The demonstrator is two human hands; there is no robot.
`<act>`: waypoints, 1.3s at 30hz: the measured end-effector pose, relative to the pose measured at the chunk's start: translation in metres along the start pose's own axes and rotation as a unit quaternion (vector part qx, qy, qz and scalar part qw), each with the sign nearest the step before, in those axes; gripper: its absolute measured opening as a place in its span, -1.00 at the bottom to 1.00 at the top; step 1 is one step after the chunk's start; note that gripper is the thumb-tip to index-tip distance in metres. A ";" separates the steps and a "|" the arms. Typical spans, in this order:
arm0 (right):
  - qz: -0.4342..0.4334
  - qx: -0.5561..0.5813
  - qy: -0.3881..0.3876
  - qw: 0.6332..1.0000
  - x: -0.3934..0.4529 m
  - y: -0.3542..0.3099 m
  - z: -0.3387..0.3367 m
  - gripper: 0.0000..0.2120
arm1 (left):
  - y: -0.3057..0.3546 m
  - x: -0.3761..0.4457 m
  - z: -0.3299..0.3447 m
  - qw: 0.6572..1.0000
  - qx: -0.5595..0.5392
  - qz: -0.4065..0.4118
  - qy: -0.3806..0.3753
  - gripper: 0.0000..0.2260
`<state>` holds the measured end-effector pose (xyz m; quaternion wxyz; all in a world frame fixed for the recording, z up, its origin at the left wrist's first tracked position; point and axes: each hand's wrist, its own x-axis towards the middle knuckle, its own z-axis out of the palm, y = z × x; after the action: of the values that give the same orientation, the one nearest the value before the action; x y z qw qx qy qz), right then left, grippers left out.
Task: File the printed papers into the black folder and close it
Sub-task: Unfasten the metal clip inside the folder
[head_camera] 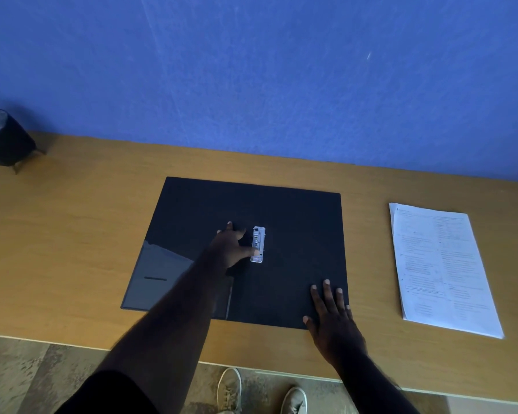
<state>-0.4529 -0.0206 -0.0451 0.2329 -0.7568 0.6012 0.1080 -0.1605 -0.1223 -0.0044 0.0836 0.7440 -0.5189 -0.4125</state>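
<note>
The black folder [296,234] lies spread open and flat in the middle of the wooden desk. Its silver metal clip mechanism [258,244] sits on the spine area. My left hand [232,245] rests on the folder just left of the clip, thumb touching the clip's lower end, fingers apart. My right hand [331,312] lies flat with spread fingers on the folder's near right corner. The stack of printed papers [440,270] lies on the desk to the right of the folder, apart from it.
The wooden desk [72,234] runs along a blue wall [251,70]. A dark round object on small legs [3,138] stands at the far left. The desk's near edge is close to me, with my shoes [231,389] on the floor below.
</note>
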 end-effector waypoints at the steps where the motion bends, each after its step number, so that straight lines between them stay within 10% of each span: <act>1: 0.001 0.003 -0.002 1.000 0.000 0.000 0.000 -0.30 | 0.003 0.000 -0.005 1.000 -0.024 0.013 0.013 -0.35; 6: 0.001 0.008 0.002 1.000 0.000 0.000 0.002 -0.30 | 0.010 -0.003 -0.016 0.992 -0.004 0.101 0.070 -0.81; 13: 0.001 0.007 0.005 1.000 0.000 -0.001 0.001 -0.29 | 0.011 -0.009 -0.011 0.966 0.128 0.195 0.112 -0.86; 39: -0.010 0.016 0.038 0.999 -0.001 0.001 0.007 -0.31 | 0.053 0.033 -0.017 0.991 -0.007 0.030 0.131 -0.72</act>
<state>-0.4536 -0.0162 -0.0510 0.2231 -0.7623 0.6039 0.0666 -0.1819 -0.1792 0.0183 0.1686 0.7753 -0.5222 -0.3127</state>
